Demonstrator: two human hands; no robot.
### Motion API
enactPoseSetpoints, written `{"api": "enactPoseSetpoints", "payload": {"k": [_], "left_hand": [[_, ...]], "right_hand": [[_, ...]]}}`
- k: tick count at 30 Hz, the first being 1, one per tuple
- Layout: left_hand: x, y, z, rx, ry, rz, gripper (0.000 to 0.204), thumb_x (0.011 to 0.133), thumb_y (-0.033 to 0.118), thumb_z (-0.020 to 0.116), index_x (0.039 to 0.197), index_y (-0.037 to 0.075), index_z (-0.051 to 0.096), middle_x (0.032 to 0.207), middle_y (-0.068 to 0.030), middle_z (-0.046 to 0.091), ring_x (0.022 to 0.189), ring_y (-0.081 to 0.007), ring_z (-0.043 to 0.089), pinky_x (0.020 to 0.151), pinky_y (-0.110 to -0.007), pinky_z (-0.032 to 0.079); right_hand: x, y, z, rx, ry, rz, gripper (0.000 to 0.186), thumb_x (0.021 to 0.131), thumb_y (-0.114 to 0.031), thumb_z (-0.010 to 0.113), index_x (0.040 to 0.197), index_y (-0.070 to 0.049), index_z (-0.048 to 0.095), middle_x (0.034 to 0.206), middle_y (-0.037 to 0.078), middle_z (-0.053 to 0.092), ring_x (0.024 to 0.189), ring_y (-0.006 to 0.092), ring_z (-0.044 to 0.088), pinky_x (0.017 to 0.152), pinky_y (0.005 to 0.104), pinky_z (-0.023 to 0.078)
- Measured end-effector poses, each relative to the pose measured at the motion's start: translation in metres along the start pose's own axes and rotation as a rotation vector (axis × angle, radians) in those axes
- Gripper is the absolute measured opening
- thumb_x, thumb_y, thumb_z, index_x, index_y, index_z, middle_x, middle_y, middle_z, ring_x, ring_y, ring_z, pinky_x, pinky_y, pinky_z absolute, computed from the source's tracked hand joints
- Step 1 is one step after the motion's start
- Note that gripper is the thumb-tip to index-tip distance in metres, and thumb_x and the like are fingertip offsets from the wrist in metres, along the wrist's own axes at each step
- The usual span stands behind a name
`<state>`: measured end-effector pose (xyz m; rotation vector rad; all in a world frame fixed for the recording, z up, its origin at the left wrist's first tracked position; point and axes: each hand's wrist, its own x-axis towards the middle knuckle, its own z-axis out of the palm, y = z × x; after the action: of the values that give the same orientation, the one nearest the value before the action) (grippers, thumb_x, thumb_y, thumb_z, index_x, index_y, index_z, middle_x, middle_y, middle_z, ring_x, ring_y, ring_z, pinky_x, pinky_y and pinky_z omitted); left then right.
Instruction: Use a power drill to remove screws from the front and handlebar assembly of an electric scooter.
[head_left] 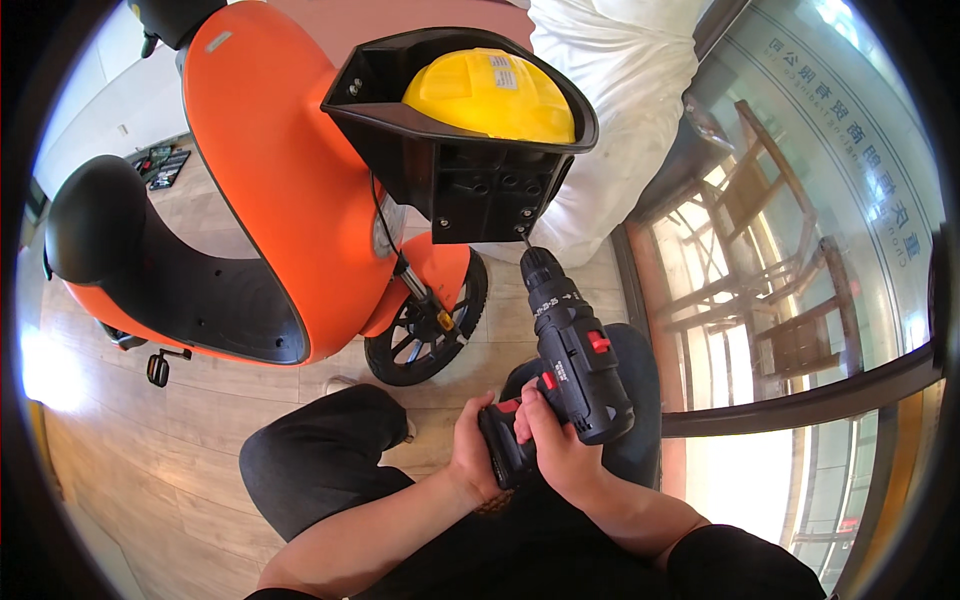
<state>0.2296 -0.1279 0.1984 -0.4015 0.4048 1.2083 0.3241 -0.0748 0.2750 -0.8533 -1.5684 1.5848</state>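
Observation:
A black cordless drill (575, 345) with red switches points away from me, its bit reaching the lower right corner of a black front basket (480, 195). Wrapped round the drill's handle is my right hand (562, 450), a finger near the trigger. My left hand (472, 452) is closed on the battery (505, 440) at the handle's base. Several screws show in the basket's wall, one of them close to the bit tip. Inside the basket sits a yellow hard hat (490, 95). The basket is at the front of an orange electric scooter (265, 150).
The scooter's front wheel (428, 325) stands on the wooden floor ahead of my knees. A white cloth cover (615, 110) drapes behind the basket. To the right is a glass door (800, 210) with wooden chairs visible through it. An open tool case (163, 167) lies at far left.

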Motion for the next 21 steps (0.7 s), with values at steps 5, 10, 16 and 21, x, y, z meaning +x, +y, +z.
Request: {"api": "enactPoseSetpoints", "payload": {"k": [5, 10, 16, 21], "left_hand": [[-0.002, 0.002, 0.004, 0.015, 0.022, 0.004, 0.050, 0.094, 0.055, 0.043, 0.102, 0.011, 0.066, 0.090, -0.0085, 0.069, 0.084, -0.0272, 0.069, 0.081, -0.042, 0.057], [-0.001, 0.002, 0.002, -0.010, -0.005, 0.017, 0.049, 0.094, 0.054, 0.044, 0.099, 0.011, 0.066, 0.089, -0.0084, 0.069, 0.083, -0.0264, 0.069, 0.079, -0.041, 0.057], [0.000, 0.003, 0.003, -0.030, 0.005, 0.024, 0.047, 0.094, 0.053, 0.044, 0.095, 0.010, 0.066, 0.083, -0.0079, 0.068, 0.078, -0.0257, 0.068, 0.076, -0.040, 0.056], [0.002, 0.006, -0.001, -0.037, -0.042, 0.019, 0.046, 0.095, 0.052, 0.044, 0.092, 0.011, 0.065, 0.081, -0.0075, 0.067, 0.076, -0.0258, 0.067, 0.075, -0.040, 0.056]], "right_hand": [[0.002, -0.005, 0.004, 0.004, 0.036, -0.001, 0.011, 0.099, -0.002, 0.060, 0.108, -0.002, 0.054, 0.080, 0.001, 0.057, 0.061, 0.0063, 0.055, 0.055, 0.0236, 0.046], [0.003, -0.005, 0.004, -0.005, 0.011, -0.019, 0.010, 0.099, -0.002, 0.060, 0.107, -0.002, 0.054, 0.077, 0.001, 0.057, 0.060, 0.0062, 0.055, 0.054, 0.0239, 0.045], [0.003, -0.002, 0.005, -0.014, 0.041, -0.013, 0.008, 0.099, -0.002, 0.060, 0.105, -0.002, 0.054, 0.076, 0.001, 0.056, 0.059, 0.0061, 0.054, 0.053, 0.0237, 0.045], [0.005, -0.007, 0.010, -0.091, 0.045, 0.027, 0.004, 0.101, -0.004, 0.057, 0.101, -0.001, 0.055, 0.071, 0.002, 0.054, 0.059, 0.0091, 0.054, 0.057, 0.0272, 0.047]]}}
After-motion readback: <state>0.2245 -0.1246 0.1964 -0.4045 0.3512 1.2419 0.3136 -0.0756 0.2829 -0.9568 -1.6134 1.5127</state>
